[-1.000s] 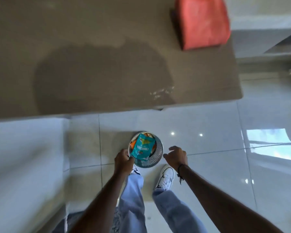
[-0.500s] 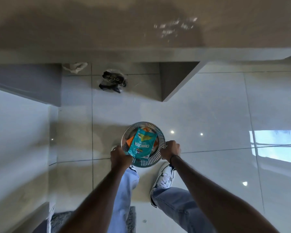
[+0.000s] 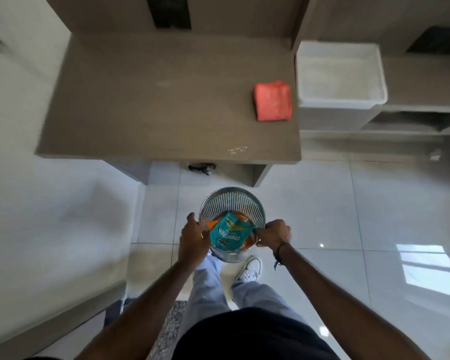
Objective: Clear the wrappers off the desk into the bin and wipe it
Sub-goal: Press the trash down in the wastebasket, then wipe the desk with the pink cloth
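A round metal mesh bin [image 3: 231,201] is held between both my hands above the tiled floor, tilted toward me. My left hand [image 3: 194,236] grips its left rim and my right hand [image 3: 273,233] grips its right rim. Inside lie a teal snack wrapper [image 3: 230,233] and an orange wrapper [image 3: 213,224] under it. The brown desk [image 3: 153,100] stretches ahead of the bin. A folded red cloth [image 3: 272,101] rests on the desk's right end. Small white crumbs [image 3: 237,149] lie near the desk's front edge.
A white lidded box [image 3: 340,74] stands right of the desk on grey shelving [image 3: 413,118]. A dark crumpled item [image 3: 202,167] lies on the floor under the desk. A white bed or counter [image 3: 50,216] fills the left. My legs and a white shoe [image 3: 250,268] are below the bin.
Both hands have closed on the bin's rim and lifted it off the floor. My view has risen, so the whole desk and the red cloth are in sight again.
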A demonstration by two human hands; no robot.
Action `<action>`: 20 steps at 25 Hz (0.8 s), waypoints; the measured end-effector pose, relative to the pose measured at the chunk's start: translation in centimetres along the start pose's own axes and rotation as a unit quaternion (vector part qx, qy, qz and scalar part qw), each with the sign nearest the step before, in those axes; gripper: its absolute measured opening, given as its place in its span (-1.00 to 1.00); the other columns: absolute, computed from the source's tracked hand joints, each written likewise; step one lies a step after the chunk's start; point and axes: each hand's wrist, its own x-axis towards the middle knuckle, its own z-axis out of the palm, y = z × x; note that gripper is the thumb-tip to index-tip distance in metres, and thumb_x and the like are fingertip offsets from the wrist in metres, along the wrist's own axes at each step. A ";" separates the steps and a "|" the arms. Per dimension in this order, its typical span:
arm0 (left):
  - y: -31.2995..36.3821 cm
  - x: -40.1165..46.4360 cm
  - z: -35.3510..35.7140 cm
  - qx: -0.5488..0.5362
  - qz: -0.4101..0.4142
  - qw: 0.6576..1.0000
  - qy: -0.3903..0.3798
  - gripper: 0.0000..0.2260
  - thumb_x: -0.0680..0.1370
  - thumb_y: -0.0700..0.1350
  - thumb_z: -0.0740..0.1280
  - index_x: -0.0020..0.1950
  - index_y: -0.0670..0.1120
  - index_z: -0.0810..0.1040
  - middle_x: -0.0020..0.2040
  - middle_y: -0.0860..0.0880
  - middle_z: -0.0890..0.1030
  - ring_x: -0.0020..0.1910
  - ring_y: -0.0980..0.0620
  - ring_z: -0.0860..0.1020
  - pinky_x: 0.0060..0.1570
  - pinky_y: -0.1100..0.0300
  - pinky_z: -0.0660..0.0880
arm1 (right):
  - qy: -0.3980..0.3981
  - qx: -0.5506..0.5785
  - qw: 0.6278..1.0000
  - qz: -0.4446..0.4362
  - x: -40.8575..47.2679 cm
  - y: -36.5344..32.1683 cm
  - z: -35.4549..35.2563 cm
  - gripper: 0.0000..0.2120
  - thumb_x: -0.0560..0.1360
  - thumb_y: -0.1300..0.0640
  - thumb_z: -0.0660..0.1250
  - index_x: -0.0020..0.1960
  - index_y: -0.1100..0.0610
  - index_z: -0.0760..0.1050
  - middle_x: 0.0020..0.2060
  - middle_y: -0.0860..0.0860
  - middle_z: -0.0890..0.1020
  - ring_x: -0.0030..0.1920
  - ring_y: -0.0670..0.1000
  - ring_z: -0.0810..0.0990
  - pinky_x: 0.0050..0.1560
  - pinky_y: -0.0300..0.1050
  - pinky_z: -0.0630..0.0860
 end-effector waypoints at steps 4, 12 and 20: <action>4.0 -0.2 -3.3 -0.079 -0.152 0.981 -0.096 -0.48 0.51 0.02 0.51 0.33 -0.24 0.50 0.28 -0.27 0.63 0.12 -0.29 0.71 -0.07 -0.20 0.73 | -0.010 -0.014 0.999 -0.038 -2.2 -2.3 -2.8 -0.73 0.43 0.08 0.36 -0.16 0.28 0.71 -0.32 0.12 0.76 -0.19 0.06 0.77 -0.02 0.01 0.70; 5.2 3.4 -3.6 -0.136 -0.197 0.966 -0.094 -0.58 0.59 -0.03 0.41 0.33 -0.24 0.43 0.33 -0.34 0.52 0.23 -0.39 0.62 0.00 -0.31 0.69 | 0.114 -0.118 0.968 -0.189 0.1 -8.9 -6.5 -0.68 0.47 -0.01 0.39 0.15 0.13 0.66 -0.01 0.08 0.76 -0.02 0.12 0.72 0.07 -0.05 0.64; 3.6 9.5 -3.7 -0.042 -0.190 0.972 -0.129 -0.74 0.59 -0.20 0.31 0.27 -0.22 0.45 0.26 -0.28 0.57 0.18 -0.31 0.64 0.07 -0.20 0.69 | 0.229 -0.402 0.837 -0.294 9.1 -24.5 -12.8 -0.17 0.39 0.10 0.44 0.58 0.11 0.18 0.50 0.11 0.34 0.50 0.18 0.31 0.42 0.15 0.31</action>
